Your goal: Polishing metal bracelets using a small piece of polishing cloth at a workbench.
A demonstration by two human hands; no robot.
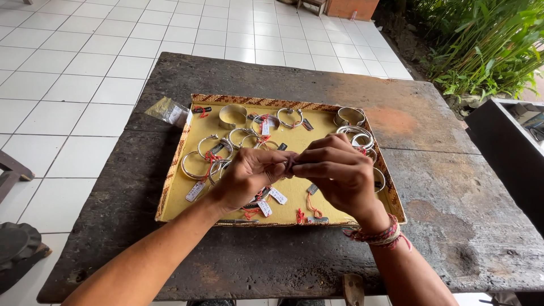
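A flat yellow tray point(211, 128) with a woven patterned rim lies on a dark wooden table point(430, 187). Several silver bangles and cuffs point(233, 115) with small tags on red strings rest in it. Above the tray's middle, my left hand point(245, 178) and my right hand point(340, 173) meet fingertip to fingertip. Together they pinch a small dark item point(289, 164), too small to identify. A woven red bracelet point(378, 236) circles my right wrist.
A small clear plastic bag point(168, 111) lies at the tray's far left corner. White floor tiles point(73, 85) surround the table. Green plants point(481, 39) grow at the far right, beside a dark box point(510, 141). Dark furniture parts point(14, 243) sit at left.
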